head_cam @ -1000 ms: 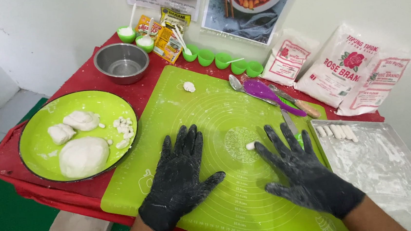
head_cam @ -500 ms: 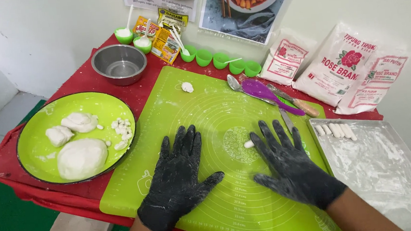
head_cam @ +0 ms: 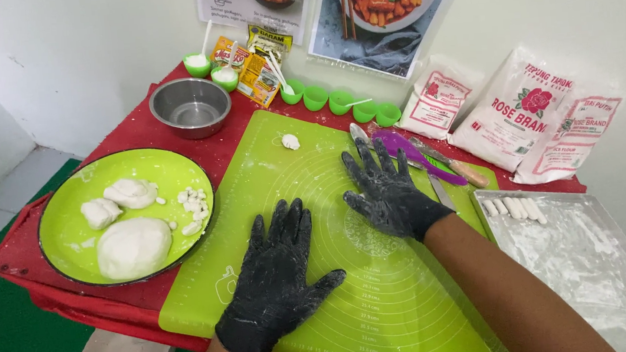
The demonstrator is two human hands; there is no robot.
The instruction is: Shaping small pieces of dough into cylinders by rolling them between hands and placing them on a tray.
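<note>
I observe both hands in black, flour-dusted gloves lying palm-down on the green silicone mat (head_cam: 269,179). The left hand (head_cam: 276,276) has its fingers spread flat, holding nothing. The right hand (head_cam: 389,192) is likewise splayed and empty, set further up the mat. A small white dough piece (head_cam: 290,141) lies beyond them near the mat's far edge. Smooth dough lumps sit on the round green plate (head_cam: 72,239).

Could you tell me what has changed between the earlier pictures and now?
The right hand has slid forward across the green mat, toward the purple tool, covering the small dough piece it was beside. Nothing was picked up or let go. The left hand stays flat on the mat; the plate of dough is unmoved.
</note>
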